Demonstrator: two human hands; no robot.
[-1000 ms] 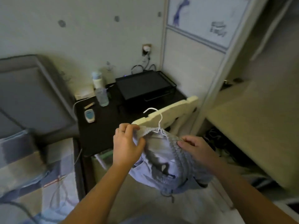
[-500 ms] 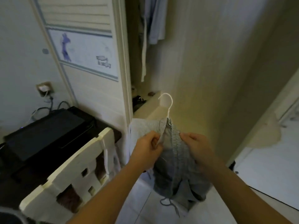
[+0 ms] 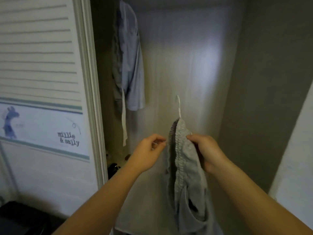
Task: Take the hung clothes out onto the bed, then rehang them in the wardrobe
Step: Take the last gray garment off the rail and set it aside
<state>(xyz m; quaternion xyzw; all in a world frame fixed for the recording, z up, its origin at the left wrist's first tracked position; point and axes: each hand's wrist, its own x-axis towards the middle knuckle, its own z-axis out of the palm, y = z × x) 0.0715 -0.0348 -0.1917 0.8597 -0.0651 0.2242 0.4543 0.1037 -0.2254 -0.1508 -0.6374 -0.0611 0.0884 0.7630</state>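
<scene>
Two hands are raised in front of the open wardrobe (image 3: 186,56), with a grey garment (image 3: 184,167) on a white hanger (image 3: 178,106) between them. The right hand (image 3: 206,153) is closed on the right side of the garment just below its ribbed band, thumb on the front and fingers wrapped behind the cloth. The left hand (image 3: 149,150) sits just beside the band's left edge, its thumb and forefinger pinched together on something thin and pale; whether that is part of the hanger or a thread of the cloth cannot be told. The hanger's hook stands upright above the bunched band, free in the air and well below the top of the frame, against the pale back panel of the wardrobe. The garment hangs down from the hands in loose folds, with a dark opening low on its right side, and runs out of view at the bottom edge.

Deeper inside, on the left, a blue shirt (image 3: 130,61) hangs high up, with a white strip (image 3: 124,119) dangling straight down below it. Small dark things lie on the wardrobe floor near the door frame, too dim to identify. Left of the opening stands a slatted door (image 3: 39,48) bearing a printed panel (image 3: 42,128) with a blue animal figure and the words "millie & sally".
</scene>
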